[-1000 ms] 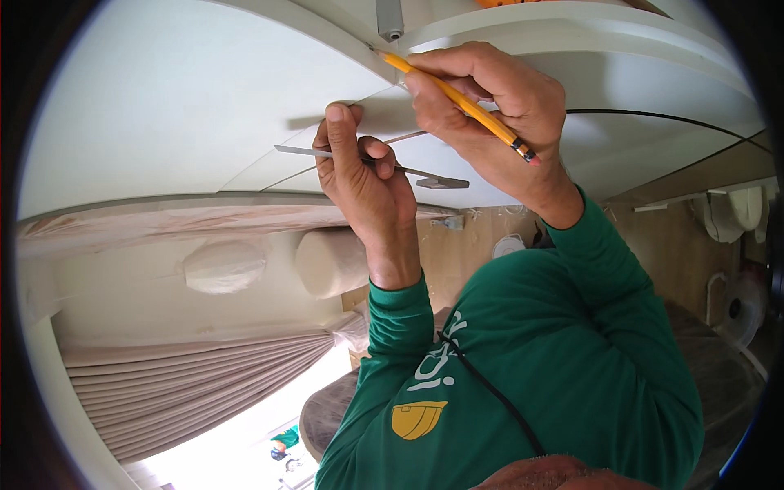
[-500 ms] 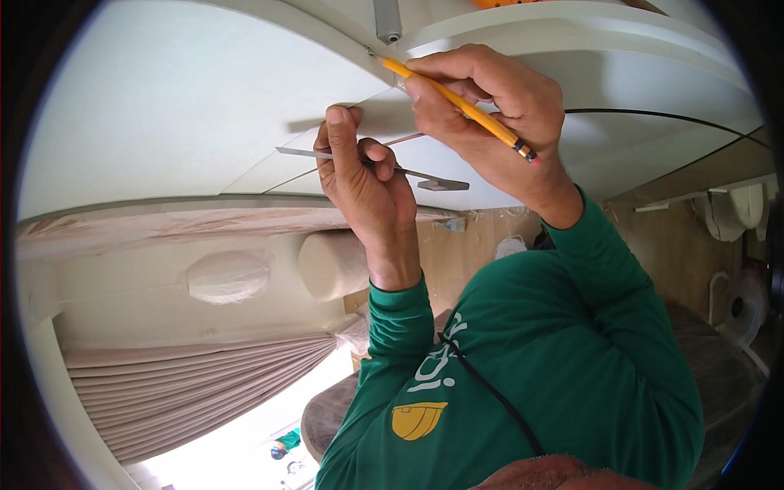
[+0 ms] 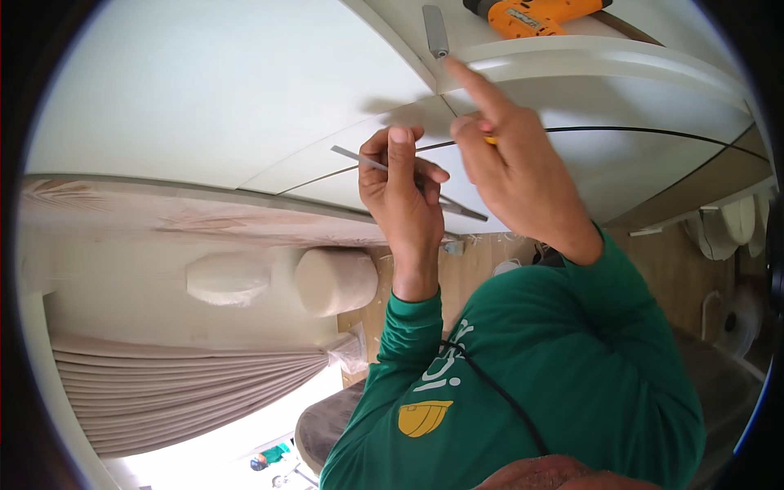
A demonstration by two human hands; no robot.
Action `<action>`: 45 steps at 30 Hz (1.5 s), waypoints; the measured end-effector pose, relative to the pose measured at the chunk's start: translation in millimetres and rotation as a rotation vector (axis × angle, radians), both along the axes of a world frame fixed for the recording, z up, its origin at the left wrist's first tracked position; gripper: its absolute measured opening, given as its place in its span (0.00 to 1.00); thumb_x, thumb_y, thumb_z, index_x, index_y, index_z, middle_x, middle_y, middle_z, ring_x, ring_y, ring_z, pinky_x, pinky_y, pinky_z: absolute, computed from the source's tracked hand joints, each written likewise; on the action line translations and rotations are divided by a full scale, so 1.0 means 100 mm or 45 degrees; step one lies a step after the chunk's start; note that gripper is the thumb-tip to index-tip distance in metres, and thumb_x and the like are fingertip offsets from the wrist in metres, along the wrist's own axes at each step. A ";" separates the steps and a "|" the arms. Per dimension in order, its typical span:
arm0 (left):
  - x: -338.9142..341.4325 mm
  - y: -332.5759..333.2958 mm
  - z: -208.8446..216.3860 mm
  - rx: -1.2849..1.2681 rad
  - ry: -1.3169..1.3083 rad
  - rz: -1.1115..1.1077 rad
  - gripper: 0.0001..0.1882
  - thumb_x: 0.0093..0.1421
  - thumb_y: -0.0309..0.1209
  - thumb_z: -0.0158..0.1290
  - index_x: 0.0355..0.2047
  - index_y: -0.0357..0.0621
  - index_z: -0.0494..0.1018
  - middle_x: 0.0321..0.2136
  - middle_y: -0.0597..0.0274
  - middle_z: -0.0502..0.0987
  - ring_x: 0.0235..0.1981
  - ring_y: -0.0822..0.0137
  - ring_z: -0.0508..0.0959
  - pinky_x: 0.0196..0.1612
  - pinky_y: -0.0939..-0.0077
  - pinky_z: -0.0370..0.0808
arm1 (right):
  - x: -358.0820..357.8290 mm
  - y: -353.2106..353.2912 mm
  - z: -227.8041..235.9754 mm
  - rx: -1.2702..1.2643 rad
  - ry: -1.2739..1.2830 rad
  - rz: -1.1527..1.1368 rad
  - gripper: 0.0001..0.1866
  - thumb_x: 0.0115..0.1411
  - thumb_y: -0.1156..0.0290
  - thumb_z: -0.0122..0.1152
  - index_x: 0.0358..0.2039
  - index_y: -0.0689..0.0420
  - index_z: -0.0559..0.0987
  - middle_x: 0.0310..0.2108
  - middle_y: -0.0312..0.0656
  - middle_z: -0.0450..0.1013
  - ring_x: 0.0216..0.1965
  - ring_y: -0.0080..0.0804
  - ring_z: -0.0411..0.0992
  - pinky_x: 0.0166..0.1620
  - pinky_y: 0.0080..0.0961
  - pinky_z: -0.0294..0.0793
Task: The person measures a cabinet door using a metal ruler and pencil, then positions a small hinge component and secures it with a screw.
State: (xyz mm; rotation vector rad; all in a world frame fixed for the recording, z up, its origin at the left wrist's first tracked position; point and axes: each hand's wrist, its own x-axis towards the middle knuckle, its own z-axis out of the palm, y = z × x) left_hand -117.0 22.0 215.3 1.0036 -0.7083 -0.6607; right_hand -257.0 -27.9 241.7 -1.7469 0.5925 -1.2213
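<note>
The broad, flat, smooth white panel occupies the upper left, its edges bowed by the fisheye lens. The person's green long-sleeved shirt fills the lower centre, both forearms rising from it toward the panelling. A pleated beige fabric curtain hangs at lower left. An orange-and-black power drill lies at the top, beyond a raised white rim; this position probably keeps it within reach yet clear of both hands.

The right hand, slightly blurred, extends its index finger toward the corner while the other fingers curl inward. The left hand pinches, between thumb and bent fingers, a thin, straight grey metal strip tool. The tool is gripped near its middle, so that both ends project past the hand, perhaps for balance; whether it touches the panelling cannot be told.

A narrow grey metal fitting, round-holed at its near end, sits beyond the corner of the rim; the index fingertip is at or just beside that end. Smallest in view is a yellow pencil, mostly hidden in the right hand, seemingly tucked there to free the pointing finger.
</note>
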 end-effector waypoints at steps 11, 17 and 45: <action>0.20 0.71 0.01 0.068 -0.156 0.135 0.13 0.69 0.38 0.60 0.42 0.41 0.73 0.32 0.59 0.80 0.15 0.78 0.74 0.13 0.89 0.57 | 0.22 0.05 -0.19 -0.091 0.180 -0.080 0.38 0.65 0.75 0.57 0.71 0.71 0.52 0.25 0.56 0.77 0.26 0.57 0.76 0.34 0.43 0.75; 0.21 1.02 0.09 0.076 -0.288 0.125 0.12 0.69 0.36 0.60 0.44 0.41 0.73 0.30 0.57 0.80 0.14 0.76 0.74 0.13 0.88 0.58 | 0.24 0.03 -0.22 -0.175 0.174 -0.139 0.34 0.67 0.75 0.54 0.71 0.68 0.57 0.19 0.52 0.73 0.20 0.47 0.74 0.31 0.39 0.74; -0.97 2.85 0.41 -0.004 -0.266 1.305 0.13 0.73 0.29 0.49 0.46 0.28 0.74 0.32 0.54 0.79 0.27 0.67 0.78 0.30 0.76 0.75 | 0.82 0.88 -0.24 -0.183 0.018 1.769 0.22 0.64 0.79 0.61 0.59 0.57 0.80 0.24 0.37 0.76 0.21 0.15 0.62 0.28 0.18 0.64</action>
